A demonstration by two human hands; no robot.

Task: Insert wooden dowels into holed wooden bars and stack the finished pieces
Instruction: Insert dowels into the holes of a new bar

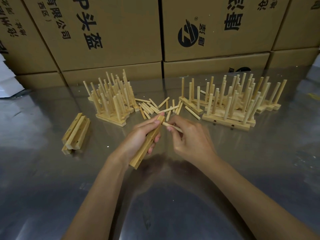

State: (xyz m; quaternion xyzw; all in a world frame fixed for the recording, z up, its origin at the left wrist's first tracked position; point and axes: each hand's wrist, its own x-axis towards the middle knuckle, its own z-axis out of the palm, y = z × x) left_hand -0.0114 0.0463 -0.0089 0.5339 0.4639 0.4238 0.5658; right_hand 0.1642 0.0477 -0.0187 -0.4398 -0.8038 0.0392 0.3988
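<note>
A holed bar (146,144) is gripped in the left hand (142,135) above the surface (173,196); a dowel (170,126) is pinched in the right hand (188,137), its tip touching the bar's upper end.

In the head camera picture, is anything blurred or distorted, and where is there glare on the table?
Head view: the right hand and its dowel show slight motion blur; the left hand and its bar look sharper. The wide lens bends the cardboard boxes outward. The metal table carries soft glare patches and dark reflections near the arms.
</note>
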